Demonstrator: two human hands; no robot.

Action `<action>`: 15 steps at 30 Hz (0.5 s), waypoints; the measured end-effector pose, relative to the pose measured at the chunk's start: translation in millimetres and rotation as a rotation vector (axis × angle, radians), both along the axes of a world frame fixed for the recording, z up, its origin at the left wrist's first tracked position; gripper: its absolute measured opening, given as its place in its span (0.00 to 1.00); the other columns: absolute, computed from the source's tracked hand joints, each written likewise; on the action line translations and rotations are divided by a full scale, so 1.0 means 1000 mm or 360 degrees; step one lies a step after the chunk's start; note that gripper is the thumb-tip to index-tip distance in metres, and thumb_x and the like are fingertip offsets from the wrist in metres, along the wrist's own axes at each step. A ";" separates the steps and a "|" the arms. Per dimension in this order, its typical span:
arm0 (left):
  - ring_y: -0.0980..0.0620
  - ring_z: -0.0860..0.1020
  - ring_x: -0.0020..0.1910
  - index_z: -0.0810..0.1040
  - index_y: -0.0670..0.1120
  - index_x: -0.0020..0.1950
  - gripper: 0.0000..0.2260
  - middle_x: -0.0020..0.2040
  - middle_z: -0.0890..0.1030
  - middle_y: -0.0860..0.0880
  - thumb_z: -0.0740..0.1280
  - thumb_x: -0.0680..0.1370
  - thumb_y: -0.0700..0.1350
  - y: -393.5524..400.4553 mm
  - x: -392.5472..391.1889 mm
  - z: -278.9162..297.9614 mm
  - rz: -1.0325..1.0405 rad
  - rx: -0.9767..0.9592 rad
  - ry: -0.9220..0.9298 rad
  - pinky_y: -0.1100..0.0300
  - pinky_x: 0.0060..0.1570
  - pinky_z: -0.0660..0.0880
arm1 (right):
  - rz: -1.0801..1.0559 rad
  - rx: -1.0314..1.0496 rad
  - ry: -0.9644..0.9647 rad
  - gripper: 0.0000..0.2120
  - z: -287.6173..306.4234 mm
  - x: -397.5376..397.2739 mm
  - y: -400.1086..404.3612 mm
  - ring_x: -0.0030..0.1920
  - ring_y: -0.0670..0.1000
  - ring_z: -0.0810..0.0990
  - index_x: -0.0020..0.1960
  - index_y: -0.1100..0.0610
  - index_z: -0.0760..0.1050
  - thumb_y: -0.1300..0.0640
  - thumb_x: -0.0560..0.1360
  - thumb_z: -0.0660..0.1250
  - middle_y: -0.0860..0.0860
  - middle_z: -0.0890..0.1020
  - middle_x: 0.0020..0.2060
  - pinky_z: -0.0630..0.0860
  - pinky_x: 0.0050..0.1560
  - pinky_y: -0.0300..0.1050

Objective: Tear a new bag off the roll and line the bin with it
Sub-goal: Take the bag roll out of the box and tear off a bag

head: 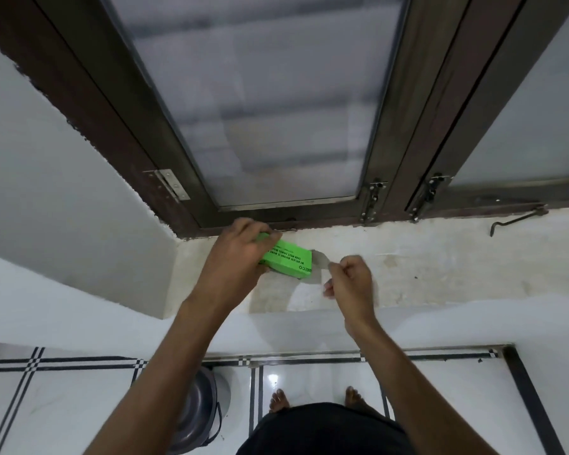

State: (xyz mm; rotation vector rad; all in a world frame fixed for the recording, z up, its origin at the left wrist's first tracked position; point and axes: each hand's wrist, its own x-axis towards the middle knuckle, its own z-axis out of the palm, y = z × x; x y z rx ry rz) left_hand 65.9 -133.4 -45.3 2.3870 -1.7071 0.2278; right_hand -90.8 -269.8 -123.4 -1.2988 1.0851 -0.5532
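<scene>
Hands are working at a pale marble window ledge (440, 267) that is running beneath a dark brown wooden window frame (395, 126) with frosted glass panes. A bright green rectangular cardboard box of bin bags (289, 262), printed with black lettering, is lying on the ledge just below the frame's bottom rail, at the frame's left end. The left hand (235, 254) is wrapping over the box's left end, fingers curled around it and pressing it against the ledge. From the box's right end a thin, translucent whitish plastic bag (319, 261) is trailing out, and the right hand (350, 282) is closing into a loose fist with thumb and forefinger pinching the free edge of that film, just to the right of the box. Whether the bag is already separated from the roll inside cannot be told. Below the ledge, on glossy white floor tiles (440, 389) with black striped borders, a round grey metal bin (196, 415) with a dark handle is standing down and to the left of the box, well apart from it, showing no liner. Bare feet (278, 400) are standing on the tiles directly beneath the ledge, to the right of the bin.
</scene>
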 end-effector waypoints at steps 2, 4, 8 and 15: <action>0.40 0.77 0.55 0.82 0.44 0.62 0.30 0.56 0.81 0.44 0.82 0.60 0.42 -0.015 -0.003 0.011 -0.0098 0.0000 -0.0124 0.47 0.53 0.77 | 0.0013 0.0521 -0.0207 0.04 0.005 0.000 0.002 0.32 0.52 0.78 0.45 0.61 0.72 0.62 0.79 0.64 0.55 0.76 0.33 0.82 0.39 0.48; 0.39 0.78 0.56 0.81 0.44 0.62 0.30 0.56 0.81 0.44 0.82 0.60 0.41 -0.025 -0.006 0.020 -0.0163 0.0010 -0.0201 0.47 0.54 0.76 | 0.0038 0.0707 -0.0295 0.04 0.006 0.003 0.005 0.39 0.54 0.80 0.49 0.61 0.75 0.62 0.79 0.62 0.57 0.78 0.40 0.83 0.46 0.47; 0.40 0.77 0.59 0.79 0.47 0.65 0.33 0.58 0.80 0.44 0.82 0.61 0.39 -0.030 -0.008 0.029 -0.0157 0.0042 -0.0193 0.46 0.54 0.77 | 0.0094 0.0530 -0.0285 0.10 0.008 0.003 0.005 0.46 0.52 0.81 0.60 0.56 0.75 0.62 0.81 0.59 0.54 0.81 0.50 0.81 0.46 0.40; 0.42 0.72 0.61 0.72 0.50 0.73 0.37 0.61 0.77 0.45 0.80 0.65 0.41 0.004 0.012 0.001 0.0120 0.0013 0.0184 0.49 0.57 0.75 | 0.0622 -0.1048 0.0369 0.21 0.000 0.003 -0.007 0.62 0.49 0.69 0.67 0.52 0.74 0.58 0.75 0.69 0.49 0.73 0.61 0.70 0.60 0.38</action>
